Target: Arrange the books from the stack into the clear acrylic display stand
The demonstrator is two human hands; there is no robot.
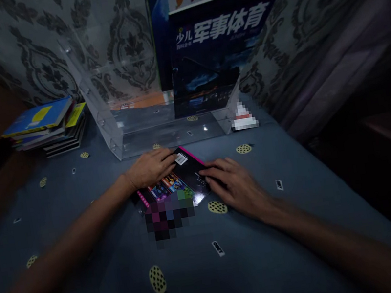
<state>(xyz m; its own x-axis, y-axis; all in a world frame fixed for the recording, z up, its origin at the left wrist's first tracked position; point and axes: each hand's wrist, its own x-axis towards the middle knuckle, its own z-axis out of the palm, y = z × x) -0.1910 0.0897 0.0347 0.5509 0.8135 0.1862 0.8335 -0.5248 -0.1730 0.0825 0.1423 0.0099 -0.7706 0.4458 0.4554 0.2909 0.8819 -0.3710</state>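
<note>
A thin dark book (185,180) with a pink edge, a white barcode and small colourful pictures lies at an angle on the table; its near part is pixelated. My left hand (152,167) rests flat across its upper left part, fingers stretched out and pointing right. At the right edge of the book, my right hand (233,185) touches the cover with its extended fingertips, the palm off to the side. Just beyond the book stands a clear plastic rack (153,136), with a dark upright book (206,60) titled in white Chinese characters at its right.
A stack of books (43,123) sits at the back left. Behind the dark upright book rises a taller blue one (160,18). A small pixelated white object (244,118) is beside the rack's right end. Patterned cloth covers the table (113,283); patterned wallpaper (47,56) stands behind.
</note>
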